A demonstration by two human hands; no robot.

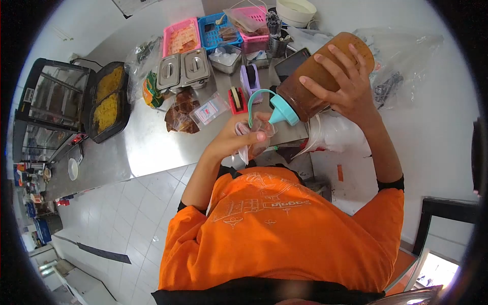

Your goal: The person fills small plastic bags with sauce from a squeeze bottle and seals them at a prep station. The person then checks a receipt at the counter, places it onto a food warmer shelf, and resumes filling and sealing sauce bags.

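Observation:
My right hand (pixel 341 76) is wrapped round a large squeeze bottle (pixel 317 71) of brown sauce, tilted with its turquoise nozzle cap (pixel 284 111) pointing down to the left. A turquoise strap loops from the cap. In my left hand (pixel 235 137), thumb and fingers closed, is a small clear plastic bag (pixel 262 133) with its mouth at the nozzle tip. Something brownish shows low in the bag; how much it holds I cannot tell. White plastic, perhaps more bags, hangs by the left palm.
On the steel counter (pixel 147 152) are lidded steel containers (pixel 193 66), a red tape dispenser (pixel 237 99), a purple one (pixel 250 79) and a printed packet (pixel 209 109). Pink and blue baskets (pixel 218 28) line the back. A black tray of yellow food (pixel 108 99) stands at left, beside a glass display case (pixel 56 96).

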